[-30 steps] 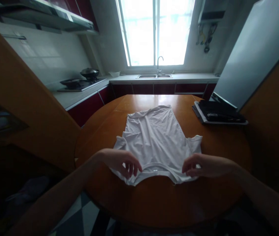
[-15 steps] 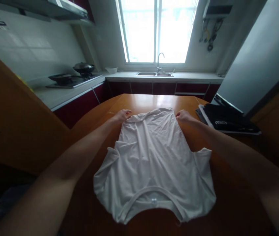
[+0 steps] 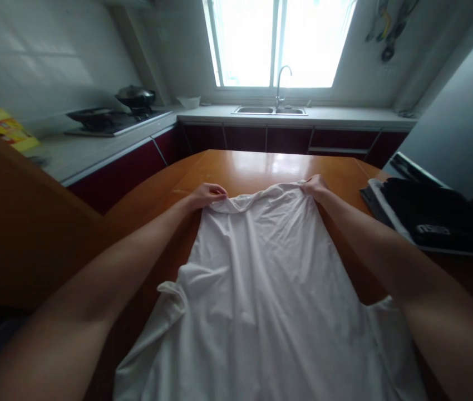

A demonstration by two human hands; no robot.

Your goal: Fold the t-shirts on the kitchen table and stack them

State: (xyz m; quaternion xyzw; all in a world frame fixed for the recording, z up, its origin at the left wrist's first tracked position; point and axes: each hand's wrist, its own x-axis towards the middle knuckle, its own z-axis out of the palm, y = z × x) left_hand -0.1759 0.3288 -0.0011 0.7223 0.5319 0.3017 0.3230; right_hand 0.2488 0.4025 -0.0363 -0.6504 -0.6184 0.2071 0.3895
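A white T-shirt (image 3: 257,278) lies spread over the wooden table (image 3: 170,192), its hem at the far end and its sleeves nearer me. Loose folds run along its length, and the neckline is out of view below. At the hem's left corner, my left hand (image 3: 209,195) pinches the fabric between thumb and fingers. My right hand (image 3: 315,184) grips the right corner of the hem, fingers closed on the cloth. Between the two hands the hem edge is wavy and partly turned over.
Folded dark clothes (image 3: 437,211) are stacked at the table's right, beside a pale grey panel (image 3: 462,111). Beyond the table are a sink (image 3: 257,110), a stove with pans (image 3: 136,97) and a yellow jug (image 3: 5,125) on the left counter.
My right hand has closed on the hem's right corner, and my left hand now pinches the left one. The view has moved closer, so the neckline has left the frame.
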